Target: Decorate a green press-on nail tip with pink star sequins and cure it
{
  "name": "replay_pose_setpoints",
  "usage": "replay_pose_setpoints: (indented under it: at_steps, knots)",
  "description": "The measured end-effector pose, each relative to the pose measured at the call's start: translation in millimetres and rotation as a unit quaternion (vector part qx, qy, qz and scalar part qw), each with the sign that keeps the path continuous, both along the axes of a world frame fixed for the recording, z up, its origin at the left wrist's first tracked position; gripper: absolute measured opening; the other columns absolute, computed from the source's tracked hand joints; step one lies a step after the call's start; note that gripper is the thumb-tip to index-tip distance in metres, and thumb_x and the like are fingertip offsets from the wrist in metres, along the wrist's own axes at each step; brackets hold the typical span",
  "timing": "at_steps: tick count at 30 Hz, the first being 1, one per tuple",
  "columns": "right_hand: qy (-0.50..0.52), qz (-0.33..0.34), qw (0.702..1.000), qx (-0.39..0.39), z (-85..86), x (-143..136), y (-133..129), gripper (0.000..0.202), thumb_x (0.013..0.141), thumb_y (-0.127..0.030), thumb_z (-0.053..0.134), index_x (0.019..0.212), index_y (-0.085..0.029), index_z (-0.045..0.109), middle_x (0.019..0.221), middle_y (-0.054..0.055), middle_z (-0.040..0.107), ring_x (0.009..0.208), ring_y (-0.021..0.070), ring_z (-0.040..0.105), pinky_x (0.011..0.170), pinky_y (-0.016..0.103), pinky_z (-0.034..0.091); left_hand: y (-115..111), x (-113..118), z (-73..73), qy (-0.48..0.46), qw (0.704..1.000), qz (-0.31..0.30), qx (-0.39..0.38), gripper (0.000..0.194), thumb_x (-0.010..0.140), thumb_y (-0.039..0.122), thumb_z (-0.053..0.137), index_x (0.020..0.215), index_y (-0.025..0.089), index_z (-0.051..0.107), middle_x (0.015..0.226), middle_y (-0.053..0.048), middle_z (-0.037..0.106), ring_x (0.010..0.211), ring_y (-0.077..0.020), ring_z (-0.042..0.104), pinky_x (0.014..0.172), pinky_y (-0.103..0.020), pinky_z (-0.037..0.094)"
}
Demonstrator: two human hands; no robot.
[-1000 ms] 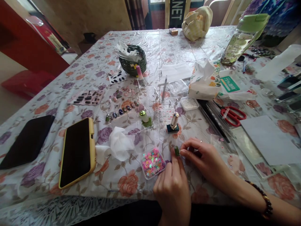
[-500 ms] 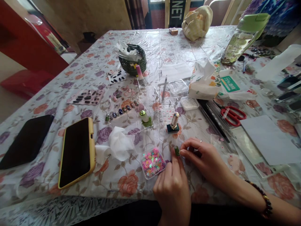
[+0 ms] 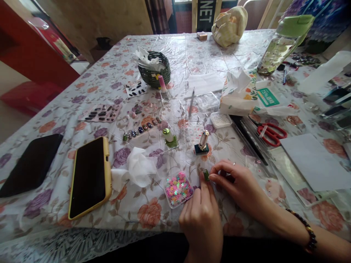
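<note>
nail tip point(image 3: 206, 175), green, lower centre of the frame: sits at the fingertips of the left hand point(image 3: 201, 215), to the right of a clear box point(image 3: 173, 206) of flower sequins point(image 3: 178, 190). left hand: back uppermost, fingers drawn close together and pointing up the frame; cannot tell whether they grip the piece or only lie under it. right hand point(image 3: 241, 186): enters from lower right, thumb and forefinger narrow, ends at the right edge of the piece; firmness of any pinch cannot be told. ring point(image 3: 234, 164) on one right finger, dark beaded bracelet point(image 3: 307, 231) on that wrist

centre, just above the hands: dark green polish bottle point(image 3: 202, 145), shiny cap, upright; olive polish bottle point(image 3: 171, 139) to its left. further left, row of decorated nails point(image 3: 142, 128). below that row, crumpled tissue point(image 3: 141, 167), then phone in yellow case point(image 3: 89, 179). right of centre: red-handled scissors point(image 3: 272, 136). upper centre: dark woven basket point(image 3: 153, 78) with white tissue point(image 3: 149, 61) inside. upper right: drink bottle point(image 3: 278, 51), green lid, part filled
</note>
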State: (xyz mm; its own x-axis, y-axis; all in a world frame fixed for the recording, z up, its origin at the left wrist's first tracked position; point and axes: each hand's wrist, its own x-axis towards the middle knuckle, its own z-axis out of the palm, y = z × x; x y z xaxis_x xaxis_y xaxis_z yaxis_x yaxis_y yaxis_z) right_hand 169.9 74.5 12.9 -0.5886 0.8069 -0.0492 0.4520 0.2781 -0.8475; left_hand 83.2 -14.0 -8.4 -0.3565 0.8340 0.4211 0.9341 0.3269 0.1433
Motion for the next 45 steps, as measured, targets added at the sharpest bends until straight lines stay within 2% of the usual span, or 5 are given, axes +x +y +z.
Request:
replay_pose_setpoints:
  at_steps: [29, 36, 45]
  knots:
    - [-0.007, -0.013, 1.000, 0.006, -0.7, -1.8, -0.8, 0.008, 0.082, -0.021, 0.056, 0.075, -0.019, 0.059, 0.071, -0.002, 0.058, 0.061, 0.0097, 0.051, 0.058, 0.022, 0.039, -0.3, -1.0, -1.0, -0.017, 1.000, -0.015, 0.000, 0.026, 0.087, 0.018, 0.045, 0.076, 0.017, 0.069, 0.052, 0.001, 0.061, 0.042, -0.0151, 0.054, 0.044, -0.029, 0.031]
    - [-0.003, -0.021, 1.000, -0.018, -0.6, -1.0, -0.5, 0.007, 0.080, -0.023, 0.059, 0.074, -0.018, 0.059, 0.069, -0.002, 0.056, 0.059, 0.0091, 0.049, 0.056, 0.021, 0.038, -0.4, -2.2, -0.6, -0.011, 1.000, -0.016, -0.009, 0.026, 0.087, 0.017, 0.046, 0.073, 0.017, 0.068, 0.048, 0.001, 0.056, 0.042, -0.0146, 0.053, 0.044, -0.029, 0.028]
    - [0.007, -0.027, 0.998, -0.053, 0.2, -0.2, 0.9, 0.008, 0.084, -0.024, 0.054, 0.078, -0.019, 0.056, 0.062, -0.003, 0.052, 0.057, 0.0091, 0.046, 0.054, 0.021, 0.036, 0.0, -1.4, -0.9, -0.028, 0.999, -0.017, 0.009, 0.025, 0.087, 0.020, 0.048, 0.073, 0.016, 0.069, 0.050, 0.001, 0.059, 0.043, -0.0143, 0.054, 0.044, -0.029, 0.029]
